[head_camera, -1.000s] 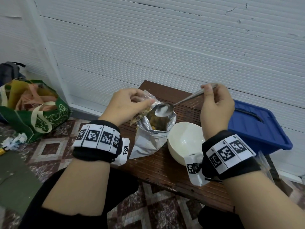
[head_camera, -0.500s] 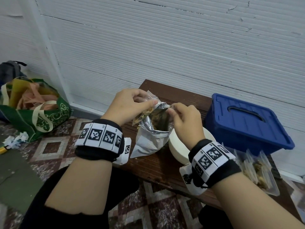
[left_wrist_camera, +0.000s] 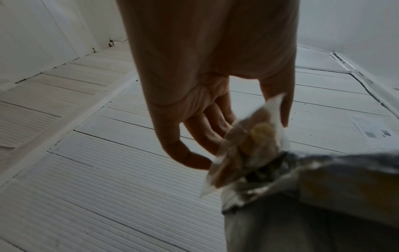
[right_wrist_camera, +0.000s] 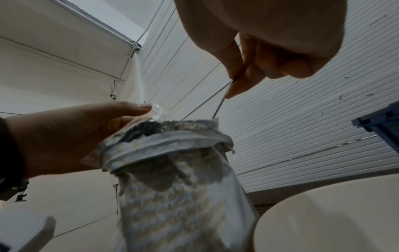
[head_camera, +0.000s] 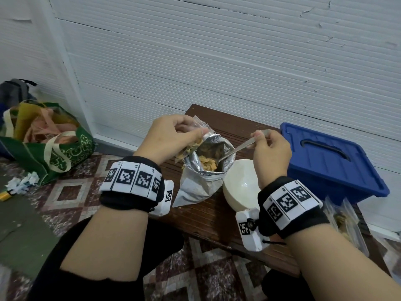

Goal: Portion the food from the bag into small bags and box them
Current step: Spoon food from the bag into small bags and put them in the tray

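Foil is what the big bag (head_camera: 201, 172) is made of, silver and crinkled, standing upright on the counter (head_camera: 208, 216) between the two hands with its mouth open and pale yellow-brown chips showing inside. Left hand (head_camera: 171, 137) pinches a small clear bag (head_camera: 196, 139), partly filled with the same chips, against the foil rim on its own side. Right hand (head_camera: 271, 148) pinches the end of a spoon (head_camera: 240, 147) handle between thumb and fingers; the bowl of the spoon is down inside the foil bag, hidden among the chips.

Risks, as I judge them: the foil bag is steadied only at one rim, so a hard dig could tip it toward the white bowl (head_camera: 240, 187) below the right hand. A heaped spoonful may spill crossing to the small bag, whose mouth looks narrow and limp. Thin chips could also crush under the spoon. A blue box (head_camera: 338, 168) waits lidded beyond the right hand
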Demonstrator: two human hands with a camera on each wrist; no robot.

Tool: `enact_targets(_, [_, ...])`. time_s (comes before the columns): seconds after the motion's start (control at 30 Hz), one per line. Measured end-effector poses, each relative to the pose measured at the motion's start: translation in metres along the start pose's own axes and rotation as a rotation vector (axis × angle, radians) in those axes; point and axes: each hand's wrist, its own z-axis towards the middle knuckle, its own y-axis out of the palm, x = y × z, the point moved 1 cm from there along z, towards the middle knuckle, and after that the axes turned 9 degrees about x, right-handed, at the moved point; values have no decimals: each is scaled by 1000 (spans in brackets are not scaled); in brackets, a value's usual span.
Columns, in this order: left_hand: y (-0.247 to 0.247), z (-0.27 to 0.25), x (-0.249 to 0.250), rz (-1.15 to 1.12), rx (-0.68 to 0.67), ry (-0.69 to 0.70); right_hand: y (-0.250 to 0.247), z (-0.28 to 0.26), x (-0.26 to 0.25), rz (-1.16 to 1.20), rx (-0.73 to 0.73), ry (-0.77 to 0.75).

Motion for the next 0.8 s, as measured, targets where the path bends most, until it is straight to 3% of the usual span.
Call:
enact_targets(0.33, [-10, 0, 2, 89, -44, 54, -16, 31, -13, 18, 130, 118])
enact_targets(0.53, [-7, -2, 7, 101, -99, 82, -22, 45, -28, 37, 190, 112])
enact_targets(0.8, [3, -2, 9, 147, -147, 92, -13, 39, -47, 38, 99, -8])
